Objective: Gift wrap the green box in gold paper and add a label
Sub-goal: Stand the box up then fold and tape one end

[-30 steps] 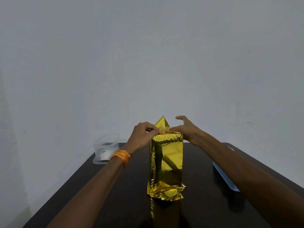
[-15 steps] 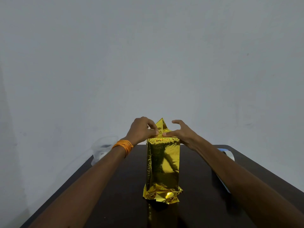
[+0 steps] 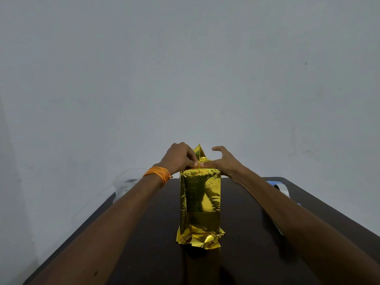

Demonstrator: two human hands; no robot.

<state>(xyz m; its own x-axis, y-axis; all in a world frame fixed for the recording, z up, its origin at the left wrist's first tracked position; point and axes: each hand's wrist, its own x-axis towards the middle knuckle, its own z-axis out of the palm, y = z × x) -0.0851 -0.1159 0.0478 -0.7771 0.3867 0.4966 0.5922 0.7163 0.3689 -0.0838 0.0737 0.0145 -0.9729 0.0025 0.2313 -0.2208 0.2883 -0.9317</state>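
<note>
**Now: closing the top fold**

The gold-wrapped box (image 3: 200, 202) stands upright at lower centre on the table (image 3: 144, 243). Since a second ago the hands have closed in, but the triangular flap (image 3: 199, 154) remains raised and the end looks unsealed. The left hand (image 3: 178, 157) pinches the top edge. The right hand (image 3: 224, 163) presses with its thumb, fingers spread.

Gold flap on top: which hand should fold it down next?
Probably right. The right hand has only its thumb on the box, fingers free and arched beside the flap. The left hand is busy pinching the top edge.
</note>
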